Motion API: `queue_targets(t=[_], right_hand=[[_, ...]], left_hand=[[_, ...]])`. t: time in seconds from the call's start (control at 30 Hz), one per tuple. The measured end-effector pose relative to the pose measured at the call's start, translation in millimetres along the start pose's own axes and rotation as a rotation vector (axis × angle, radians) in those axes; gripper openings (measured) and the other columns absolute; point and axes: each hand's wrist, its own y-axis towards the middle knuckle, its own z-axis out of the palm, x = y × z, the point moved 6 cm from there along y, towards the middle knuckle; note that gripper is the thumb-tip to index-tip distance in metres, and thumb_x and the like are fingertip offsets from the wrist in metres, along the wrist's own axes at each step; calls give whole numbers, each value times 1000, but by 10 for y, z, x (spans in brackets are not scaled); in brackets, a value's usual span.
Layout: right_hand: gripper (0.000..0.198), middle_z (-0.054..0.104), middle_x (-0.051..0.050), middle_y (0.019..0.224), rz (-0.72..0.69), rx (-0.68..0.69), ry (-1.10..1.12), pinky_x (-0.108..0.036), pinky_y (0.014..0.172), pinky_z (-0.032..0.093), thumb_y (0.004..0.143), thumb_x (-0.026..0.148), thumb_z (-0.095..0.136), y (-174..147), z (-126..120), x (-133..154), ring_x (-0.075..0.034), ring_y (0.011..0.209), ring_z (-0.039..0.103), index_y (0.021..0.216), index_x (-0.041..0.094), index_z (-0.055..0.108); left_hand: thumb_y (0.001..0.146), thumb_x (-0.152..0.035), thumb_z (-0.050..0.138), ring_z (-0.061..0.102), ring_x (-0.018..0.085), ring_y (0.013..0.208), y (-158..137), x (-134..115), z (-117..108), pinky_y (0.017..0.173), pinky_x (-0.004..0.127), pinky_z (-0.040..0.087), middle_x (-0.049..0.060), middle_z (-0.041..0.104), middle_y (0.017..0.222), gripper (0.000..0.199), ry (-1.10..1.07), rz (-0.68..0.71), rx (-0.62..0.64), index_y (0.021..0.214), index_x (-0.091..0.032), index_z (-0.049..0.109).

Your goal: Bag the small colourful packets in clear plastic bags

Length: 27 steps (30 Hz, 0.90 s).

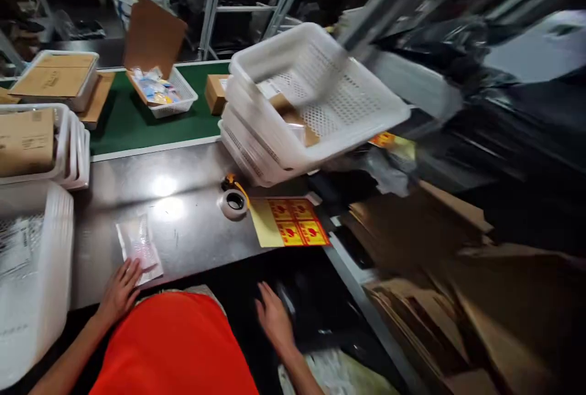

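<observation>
Head view, clock read from its middle: nearest you, your red top point(174, 346) is at seven o'clock, and a crumpled pale plastic bag point(339, 373) between five and six. Your right hand point(276, 318), at six, has loosely spread fingers and holds nothing, over a glossy black surface point(315, 303). Your left hand point(121, 291), at eight, lays its extended fingers on the near end of a small packet point(140, 239), with no pinch visible. That packet lies on the counter point(192, 242) close to its near edge, so a careless drag toward you could tip it off. Its wrapping looks thin, translucent and wrinkled, with something pinkish inside.

The counter is smooth metal throwing back bright glare. Toward eight but close to the middle, a ring-shaped tape roll point(234, 204) lies flat; knocked onto its rim, it could roll. At six, below the middle, a flat sticker sheet point(293, 224) reaches the near edge, where a passing wrist might sweep it off. At four, stiff brown cardboard point(458, 297) lies unevenly layered, partly blurred.

Farther, just past twelve, perforated white baskets point(256, 151) are stacked, the top one tilted; a bump might send it sliding. Beyond, at ten, a green belt point(119, 135) carries an open cardboard box point(153, 35).
</observation>
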Motion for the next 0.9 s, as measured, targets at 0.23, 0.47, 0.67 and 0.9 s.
queue_targets(t=[0.23,0.47,0.67,0.9], right_hand=[[77,56,-7,171,-1073,501,61,-50,140,28,97,48,80,896,1554,2398,-25,166,42,166,29,52],[85,46,-14,175,-1210,797,2,-60,139,24,105,69,61,1037,1784,2324,-29,169,35,172,22,41],[68,56,-11,170,-1161,735,99,-58,137,29,106,62,64,1030,1877,2258,-28,164,45,163,27,56],[27,80,-9,142,-1009,526,196,-56,129,43,110,39,60,994,2053,2246,-25,142,68,118,26,83]], left_hand=[[109,-23,52,48,33,162,-34,-46,146,133,59,40,13,54,171,53,-148,-93,99,162,-24,59],[105,-15,50,51,31,160,-92,-55,162,135,65,34,11,63,164,53,-283,-205,148,153,-28,67],[106,-21,52,62,30,150,-83,-19,96,132,61,39,12,77,148,37,-459,-346,35,126,-29,82],[111,-34,39,72,34,121,-1,-44,44,110,51,52,17,82,126,42,-388,-483,-61,119,-22,78]])
